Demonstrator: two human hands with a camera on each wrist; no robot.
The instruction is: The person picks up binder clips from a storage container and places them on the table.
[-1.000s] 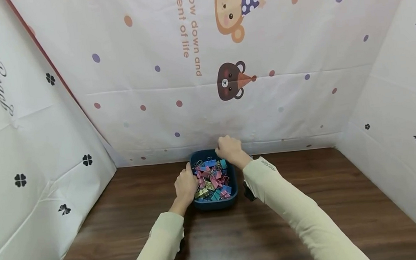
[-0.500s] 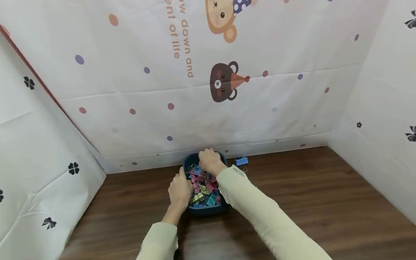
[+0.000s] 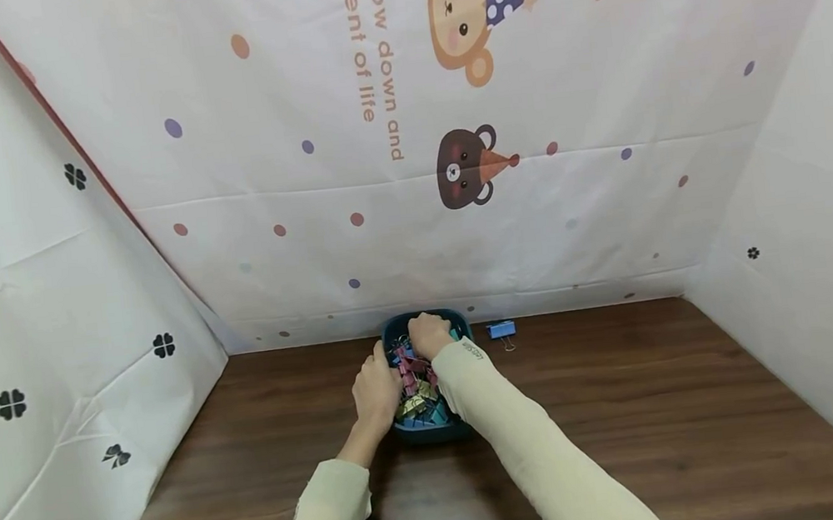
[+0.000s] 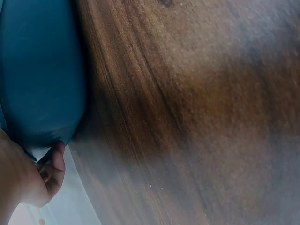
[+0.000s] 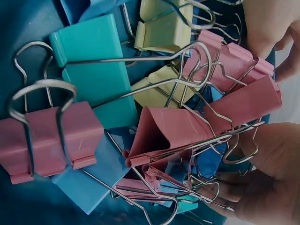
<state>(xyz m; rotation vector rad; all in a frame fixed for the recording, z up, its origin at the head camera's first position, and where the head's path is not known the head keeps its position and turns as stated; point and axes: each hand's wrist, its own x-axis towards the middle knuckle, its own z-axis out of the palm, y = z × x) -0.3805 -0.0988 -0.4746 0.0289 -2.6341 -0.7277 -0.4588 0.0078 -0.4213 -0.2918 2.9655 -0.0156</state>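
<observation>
In the head view, a dark teal, rounded rectangular plastic bin (image 3: 433,435) is on a brown wood-grain tabletop (image 3: 626,407), close to the white printed cloth (image 3: 296,263) at the back. It contains a heap of coloured metal binder clips (image 3: 420,393). The left hand (image 3: 377,389) is clamped on the bin's left side. The right hand (image 3: 430,336) is down inside, toward the far end, above its part of the heap. One blue metal binder clip with wire handles (image 3: 501,330) lies outside on the wood, near the bin's right side but not touching it. If the left hand loosened, a sideways push on the clips could, I think, slide or tip the bin. The right hand and sleeve (image 3: 522,417) cover much of the contents.

In the left wrist view, curled fingertips press the outer wall of the bin near its corner. The inside of the bin is out of this view, and the hand is partly cut off by the edge.

In the right wrist view, a pink metal clip (image 5: 171,129), a turquoise one (image 5: 96,68) and a yellow one (image 5: 166,26) lie mixed, their wire handles crossing. The right fingers bend in among them, but the tips are hidden, so I cannot tell whether they pinch anything. Crossed handles could catch each other, and an unwanted clip might be dragged along.
</observation>
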